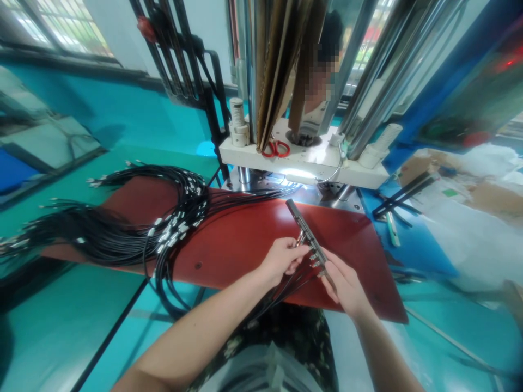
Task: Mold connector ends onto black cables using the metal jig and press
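Observation:
My right hand [341, 279] grips the near end of a narrow dark metal bar [304, 224], held at a slant above the red-brown board. Several small metal cable ends [315, 260] stick out along the bar's left side. Close against that side, my left hand [285, 257] pinches a small silvery cable connector [301, 238] at the bar. Thin black cables [291, 288] trail from the connectors down toward my lap. Whether the pinched connector is seated in the bar cannot be made out.
Bundles of black cables [169, 231] with white tags cover the left of the red-brown board [241, 253]. Ahead stands a press with a white plate [261, 159], metal columns and a lit gap. Red-handled scissors [276, 148] rest on it. Plastic bags [469, 218] lie at right.

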A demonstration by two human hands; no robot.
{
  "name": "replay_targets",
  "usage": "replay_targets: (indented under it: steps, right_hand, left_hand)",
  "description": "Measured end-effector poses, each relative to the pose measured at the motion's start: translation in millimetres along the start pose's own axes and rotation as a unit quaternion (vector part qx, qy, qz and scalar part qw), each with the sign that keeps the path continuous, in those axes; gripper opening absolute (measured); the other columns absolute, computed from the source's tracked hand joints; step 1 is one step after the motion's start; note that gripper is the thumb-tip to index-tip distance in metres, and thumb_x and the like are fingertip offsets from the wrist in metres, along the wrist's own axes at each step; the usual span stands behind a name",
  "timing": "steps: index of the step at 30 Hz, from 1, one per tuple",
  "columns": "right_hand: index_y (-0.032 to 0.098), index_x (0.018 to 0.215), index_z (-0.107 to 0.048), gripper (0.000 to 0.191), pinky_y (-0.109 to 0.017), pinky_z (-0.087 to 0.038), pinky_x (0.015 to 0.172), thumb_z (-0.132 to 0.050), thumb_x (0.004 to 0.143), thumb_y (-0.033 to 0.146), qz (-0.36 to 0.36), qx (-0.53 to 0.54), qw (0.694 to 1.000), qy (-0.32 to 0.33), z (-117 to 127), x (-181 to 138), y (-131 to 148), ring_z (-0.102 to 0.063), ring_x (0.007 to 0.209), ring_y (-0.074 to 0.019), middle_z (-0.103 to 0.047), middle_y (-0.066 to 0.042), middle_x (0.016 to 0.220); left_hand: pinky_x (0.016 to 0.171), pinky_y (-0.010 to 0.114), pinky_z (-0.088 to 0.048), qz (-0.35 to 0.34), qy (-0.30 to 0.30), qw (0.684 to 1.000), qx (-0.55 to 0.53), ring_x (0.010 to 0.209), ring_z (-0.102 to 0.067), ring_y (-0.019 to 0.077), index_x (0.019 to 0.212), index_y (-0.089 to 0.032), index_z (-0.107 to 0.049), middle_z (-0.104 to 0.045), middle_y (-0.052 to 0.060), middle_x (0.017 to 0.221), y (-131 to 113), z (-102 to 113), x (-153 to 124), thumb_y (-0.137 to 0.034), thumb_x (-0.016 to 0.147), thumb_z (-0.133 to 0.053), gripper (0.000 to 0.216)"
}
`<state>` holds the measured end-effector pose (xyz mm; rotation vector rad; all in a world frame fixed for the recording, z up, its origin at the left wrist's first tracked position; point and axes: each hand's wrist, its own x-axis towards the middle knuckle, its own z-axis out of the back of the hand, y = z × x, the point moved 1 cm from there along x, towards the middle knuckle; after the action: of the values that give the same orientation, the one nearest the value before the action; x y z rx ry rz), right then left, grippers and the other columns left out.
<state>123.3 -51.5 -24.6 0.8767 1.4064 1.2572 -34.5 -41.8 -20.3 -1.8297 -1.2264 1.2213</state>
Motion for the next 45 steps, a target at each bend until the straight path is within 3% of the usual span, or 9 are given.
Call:
replay_targets:
  steps: [5, 11, 16, 20, 25, 30, 34, 40, 45]
  right_hand:
    - [0.015, 0.119, -0.055, 0.058, -0.018, -0.021, 0.029, -0.056, 0.075, 0.052, -0.006, 0.012, 1.0, -0.009, -1, 0, 0, -0.031, 0.033, -0.0059, -0.043, 0.004, 0.046]
    - [0.016, 0.118, -0.055, 0.057, -0.017, -0.023, 0.029, -0.058, 0.074, 0.052, -0.031, 0.018, 0.999, -0.027, 0, -2, -2, -0.033, 0.035, -0.0062, -0.047, 0.002, 0.048]
    - [0.016, 0.12, -0.054, 0.057, -0.016, -0.021, 0.029, -0.057, 0.076, 0.051, -0.017, 0.029, 0.999, -0.021, 0, -2, -2, -0.031, 0.033, -0.0058, -0.041, 0.005, 0.042]
    - [0.015, 0.119, -0.055, 0.055, -0.017, -0.021, 0.029, -0.056, 0.076, 0.05, -0.005, 0.022, 0.999, -0.029, 0, -1, -3, -0.031, 0.032, -0.0058, -0.039, 0.006, 0.041]
    - [0.015, 0.117, -0.055, 0.055, -0.017, -0.023, 0.028, -0.058, 0.075, 0.05, -0.013, 0.018, 0.999, -0.024, 0, -1, -2, -0.032, 0.034, -0.0053, -0.047, 0.002, 0.05]
    - [0.017, 0.119, -0.054, 0.054, -0.015, -0.024, 0.03, -0.055, 0.077, 0.051, -0.017, 0.008, 1.0, 0.0, 1, 0, -2, -0.034, 0.036, -0.0058, -0.045, 0.003, 0.05]
    - [0.018, 0.121, -0.053, 0.053, -0.016, -0.03, 0.033, -0.052, 0.079, 0.051, -0.008, -0.021, 0.999, 0.03, 3, 2, -2, -0.036, 0.039, -0.0056, -0.049, 0.001, 0.056]
    - [0.017, 0.125, -0.05, 0.052, -0.022, -0.043, 0.047, -0.049, 0.082, 0.048, 0.03, -0.096, 0.993, 0.054, 4, 3, -2, -0.041, 0.046, -0.0091, -0.049, 0.002, 0.057]
    - [0.019, 0.121, -0.054, 0.052, -0.021, -0.042, 0.045, -0.054, 0.078, 0.049, -0.002, -0.023, 0.999, 0.022, 2, 2, -4, -0.041, 0.045, -0.0085, -0.049, 0.002, 0.058]
  left_hand:
    - [0.034, 0.017, -0.017, 0.014, 0.035, 0.998, -0.042, 0.035, -0.029, 0.0006, 0.06, -0.013, -0.047, -0.047, -0.004, 0.051, 2, 1, 0, -0.041, 0.066, -0.063, 0.033]
    - [0.036, 0.017, -0.02, 0.079, 0.078, 0.992, -0.065, 0.039, -0.033, 0.0027, 0.069, -0.013, -0.051, -0.048, -0.003, 0.053, -3, 8, 1, -0.029, 0.063, -0.066, 0.023]
    - [0.04, 0.016, -0.025, 0.111, 0.057, 0.987, -0.103, 0.047, -0.044, 0.0062, 0.076, -0.015, -0.051, -0.058, 0.002, 0.063, -10, 13, -1, -0.028, 0.063, -0.067, 0.025]
    - [0.041, 0.017, -0.028, 0.076, 0.042, 0.991, -0.098, 0.048, -0.044, 0.0054, 0.07, -0.014, -0.051, -0.061, 0.004, 0.069, -10, 10, 0, -0.023, 0.06, -0.069, 0.022]
    - [0.045, 0.019, -0.033, -0.053, -0.023, 0.998, 0.003, 0.044, -0.042, 0.0059, 0.061, -0.014, -0.049, -0.049, -0.004, 0.05, -5, 2, 2, -0.017, 0.058, -0.066, 0.018]
    - [0.049, 0.019, -0.036, -0.152, -0.049, 0.98, 0.12, 0.047, -0.043, 0.0058, 0.06, -0.014, -0.05, -0.05, -0.005, 0.052, -1, 0, 3, -0.017, 0.063, -0.062, 0.012]
    - [0.048, 0.018, -0.036, -0.144, -0.043, 0.978, 0.146, 0.046, -0.045, 0.0063, 0.06, -0.014, -0.052, -0.051, -0.004, 0.051, -3, 2, 4, -0.017, 0.061, -0.062, 0.011]
    - [0.041, 0.018, -0.034, -0.119, -0.061, 0.987, 0.087, 0.042, -0.045, 0.0066, 0.058, -0.013, -0.052, -0.05, -0.004, 0.049, -3, 3, 9, -0.016, 0.058, -0.064, 0.012]
    - [0.044, 0.017, -0.036, -0.143, -0.043, 0.986, 0.079, 0.045, -0.045, 0.0055, 0.061, -0.013, -0.052, -0.051, -0.003, 0.052, -8, 8, 7, -0.022, 0.062, -0.065, 0.015]
